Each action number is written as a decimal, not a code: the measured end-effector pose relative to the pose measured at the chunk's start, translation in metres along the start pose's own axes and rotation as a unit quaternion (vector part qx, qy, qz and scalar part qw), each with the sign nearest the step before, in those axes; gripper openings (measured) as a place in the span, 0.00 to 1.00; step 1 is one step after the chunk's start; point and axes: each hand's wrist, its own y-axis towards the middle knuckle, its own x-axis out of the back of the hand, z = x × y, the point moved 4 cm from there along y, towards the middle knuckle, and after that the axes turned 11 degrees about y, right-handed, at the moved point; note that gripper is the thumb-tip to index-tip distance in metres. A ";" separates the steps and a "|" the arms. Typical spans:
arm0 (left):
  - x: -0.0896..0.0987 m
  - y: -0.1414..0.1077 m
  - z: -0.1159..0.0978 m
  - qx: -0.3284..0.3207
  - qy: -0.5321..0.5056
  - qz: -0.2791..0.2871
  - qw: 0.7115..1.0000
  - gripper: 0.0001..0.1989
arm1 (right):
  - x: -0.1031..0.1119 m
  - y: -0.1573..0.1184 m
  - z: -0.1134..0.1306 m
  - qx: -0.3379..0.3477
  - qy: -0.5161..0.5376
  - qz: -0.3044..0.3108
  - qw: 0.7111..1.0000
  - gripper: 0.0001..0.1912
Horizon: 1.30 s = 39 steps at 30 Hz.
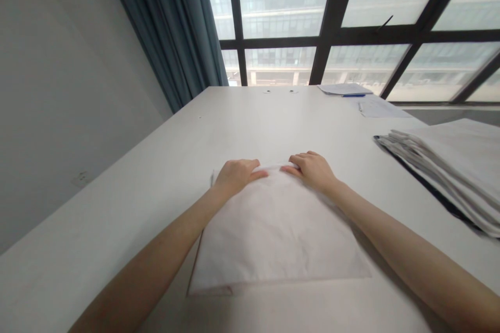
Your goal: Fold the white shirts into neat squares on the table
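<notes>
A folded piece of white cloth (279, 234) lies flat on the white table in front of me, lightly creased, with a thin dark line along its left edge. My left hand (239, 173) grips its far edge left of the middle, thumb on top and fingers curled over the edge. On the other side of the middle, my right hand (310, 167) pinches the same far edge in the same way. A short stretch of the edge shows between the two thumbs. The fingertips of both hands are partly hidden behind the cloth.
A thick stack of white folded cloth (464, 161) with a dark layer beneath lies on the right of the table (156, 187). Papers (385, 109) and a blue pen (353, 95) rest at the far right. A blue curtain (167, 21) and windows stand behind.
</notes>
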 end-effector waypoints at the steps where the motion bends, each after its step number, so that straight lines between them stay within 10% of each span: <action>1: -0.001 -0.002 0.000 -0.005 0.000 -0.018 1.000 0.25 | 0.000 -0.001 0.000 -0.005 -0.001 0.003 1.000 0.27; 15: -0.005 -0.004 0.005 0.012 -0.129 -0.090 0.987 0.12 | -0.001 -0.005 0.003 -0.057 -0.059 0.028 0.996 0.23; 23: -0.010 0.001 0.001 -0.023 -0.065 -0.058 0.996 0.11 | -0.011 -0.013 0.031 0.167 0.064 0.024 0.984 0.20; 39: -0.026 -0.033 0.030 -0.004 0.026 0.059 0.998 0.32 | -0.019 -0.026 0.015 0.049 0.052 0.092 0.993 0.29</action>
